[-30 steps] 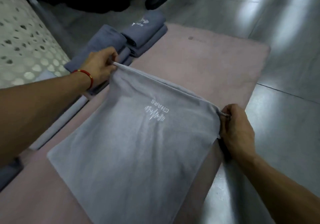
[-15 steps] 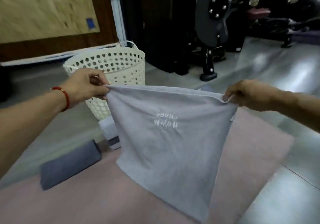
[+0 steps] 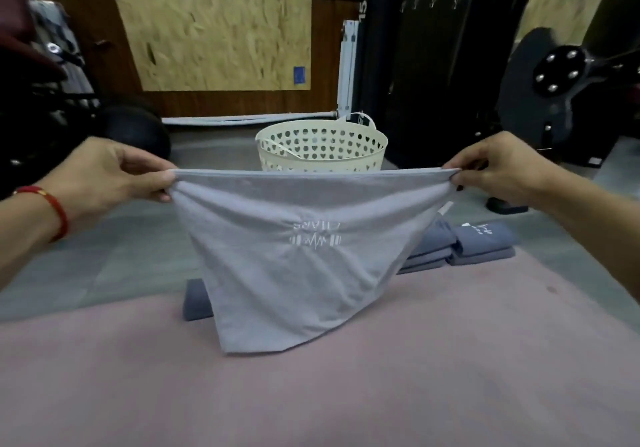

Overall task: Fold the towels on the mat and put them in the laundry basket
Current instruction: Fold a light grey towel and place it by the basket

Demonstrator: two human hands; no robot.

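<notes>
A light grey towel (image 3: 287, 273) with a white logo hangs stretched in the air above the pink mat (image 3: 346, 387). My left hand (image 3: 110, 173) pinches its upper left corner and my right hand (image 3: 498, 169) pinches its upper right corner. The towel's lower edge touches the mat. Behind it stands the cream laundry basket (image 3: 322, 148) with heart-shaped holes. Folded darker grey towels (image 3: 478, 244) lie stacked at the mat's far right edge, and another folded towel (image 3: 197, 299) shows partly behind the held one.
A black ball (image 3: 138, 131) sits on the grey floor at the left. Black gym equipment (image 3: 571, 83) and dark lockers stand behind and to the right of the basket. A plywood board leans on the back wall.
Both hands have lifted the towel off the mat and hold it up taut. The view has swung up and round, so the basket now sits straight ahead behind the towel.
</notes>
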